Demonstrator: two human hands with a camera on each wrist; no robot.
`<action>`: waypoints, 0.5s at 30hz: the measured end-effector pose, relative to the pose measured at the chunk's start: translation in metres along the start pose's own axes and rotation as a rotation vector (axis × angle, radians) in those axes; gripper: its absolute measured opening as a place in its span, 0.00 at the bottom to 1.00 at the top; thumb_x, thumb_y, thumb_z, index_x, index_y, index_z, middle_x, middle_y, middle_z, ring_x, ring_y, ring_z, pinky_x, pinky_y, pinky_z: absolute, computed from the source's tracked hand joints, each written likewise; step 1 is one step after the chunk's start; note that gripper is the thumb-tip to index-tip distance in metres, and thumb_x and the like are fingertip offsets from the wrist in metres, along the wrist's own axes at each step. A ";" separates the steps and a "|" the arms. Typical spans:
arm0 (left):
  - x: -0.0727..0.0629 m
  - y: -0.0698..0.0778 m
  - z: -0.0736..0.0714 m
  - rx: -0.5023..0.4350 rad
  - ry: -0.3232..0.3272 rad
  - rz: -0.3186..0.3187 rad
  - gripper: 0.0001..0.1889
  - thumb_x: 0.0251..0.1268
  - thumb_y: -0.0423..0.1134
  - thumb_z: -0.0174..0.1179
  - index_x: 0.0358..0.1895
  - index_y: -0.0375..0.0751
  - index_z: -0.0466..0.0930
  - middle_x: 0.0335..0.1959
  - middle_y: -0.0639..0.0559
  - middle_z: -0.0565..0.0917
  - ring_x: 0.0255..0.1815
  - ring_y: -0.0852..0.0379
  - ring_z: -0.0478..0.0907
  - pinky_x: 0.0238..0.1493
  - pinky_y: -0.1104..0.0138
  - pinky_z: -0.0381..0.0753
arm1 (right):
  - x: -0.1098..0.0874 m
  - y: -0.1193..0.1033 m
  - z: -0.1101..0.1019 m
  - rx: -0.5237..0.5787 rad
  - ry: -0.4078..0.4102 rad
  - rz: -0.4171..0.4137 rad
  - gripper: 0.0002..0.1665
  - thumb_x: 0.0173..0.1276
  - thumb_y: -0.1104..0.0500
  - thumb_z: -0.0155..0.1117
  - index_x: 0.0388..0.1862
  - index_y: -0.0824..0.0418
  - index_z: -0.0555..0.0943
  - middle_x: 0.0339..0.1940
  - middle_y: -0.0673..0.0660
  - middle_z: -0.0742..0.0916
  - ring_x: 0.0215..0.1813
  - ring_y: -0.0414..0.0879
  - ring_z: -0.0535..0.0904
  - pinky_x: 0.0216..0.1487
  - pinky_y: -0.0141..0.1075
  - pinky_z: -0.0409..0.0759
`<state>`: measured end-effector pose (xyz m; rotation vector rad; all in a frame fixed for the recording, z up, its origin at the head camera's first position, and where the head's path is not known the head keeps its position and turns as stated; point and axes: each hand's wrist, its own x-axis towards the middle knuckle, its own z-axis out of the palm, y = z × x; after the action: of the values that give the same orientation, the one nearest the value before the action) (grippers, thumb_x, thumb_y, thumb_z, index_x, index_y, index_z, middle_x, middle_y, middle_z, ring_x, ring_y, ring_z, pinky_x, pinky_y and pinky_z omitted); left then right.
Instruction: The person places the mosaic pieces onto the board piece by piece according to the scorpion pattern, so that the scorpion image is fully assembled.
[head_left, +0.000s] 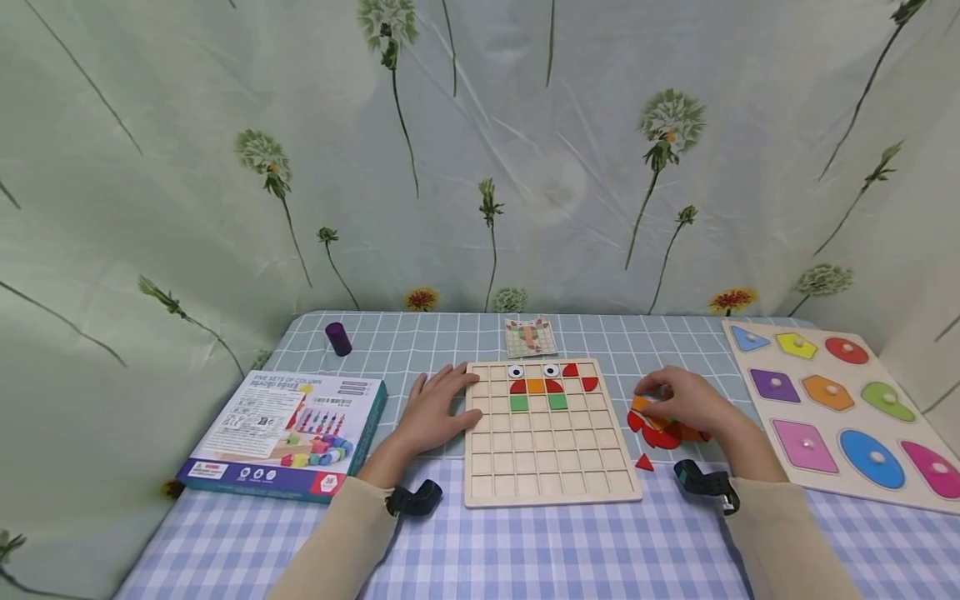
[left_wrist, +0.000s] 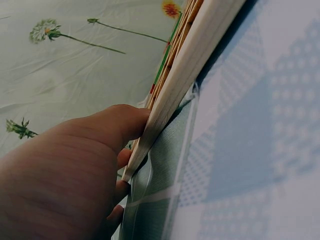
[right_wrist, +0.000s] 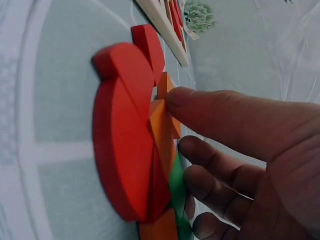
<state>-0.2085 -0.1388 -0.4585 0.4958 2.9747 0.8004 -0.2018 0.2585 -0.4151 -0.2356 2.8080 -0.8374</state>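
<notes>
A wooden grid board point(head_left: 555, 462) lies in front of me, with eye tiles, red, orange and green pieces in its upper rows. My left hand point(head_left: 435, 414) rests against the board's left edge, fingers spread; in the left wrist view the thumb touches the rim. Right of the board, my right hand point(head_left: 686, 402) is over a pile of wooden pieces. Its thumb and forefinger pinch an orange piece point(head_left: 640, 403), though the right wrist view hides the forefinger's contact. Red rounded pieces point(right_wrist: 125, 145), a green piece point(right_wrist: 177, 182) and more orange lie beneath or beside the fingers.
A picture card point(head_left: 529, 337) lies behind the board. A boxed bead toy point(head_left: 285, 433) is at the left, with a purple cylinder point(head_left: 338, 339) behind it. A shape-knob puzzle board point(head_left: 817, 417) lies at the right. One red triangle point(head_left: 644, 462) lies apart from the pile.
</notes>
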 end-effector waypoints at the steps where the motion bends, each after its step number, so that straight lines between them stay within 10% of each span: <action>1: 0.000 0.000 0.000 -0.002 -0.001 0.000 0.31 0.66 0.55 0.61 0.72 0.55 0.69 0.80 0.52 0.61 0.83 0.47 0.51 0.80 0.40 0.38 | 0.000 0.000 0.000 -0.001 0.002 0.003 0.20 0.59 0.58 0.74 0.50 0.62 0.84 0.49 0.63 0.84 0.48 0.54 0.77 0.47 0.46 0.85; 15: -0.001 0.001 -0.001 -0.008 -0.001 0.003 0.31 0.66 0.55 0.61 0.72 0.54 0.70 0.80 0.51 0.61 0.83 0.46 0.52 0.80 0.39 0.37 | 0.005 0.004 0.006 -0.026 0.025 0.035 0.17 0.61 0.57 0.72 0.48 0.60 0.84 0.47 0.61 0.83 0.45 0.52 0.77 0.46 0.44 0.85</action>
<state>-0.2069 -0.1387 -0.4573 0.4999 2.9690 0.8120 -0.2060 0.2575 -0.4226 -0.1809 2.8393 -0.8015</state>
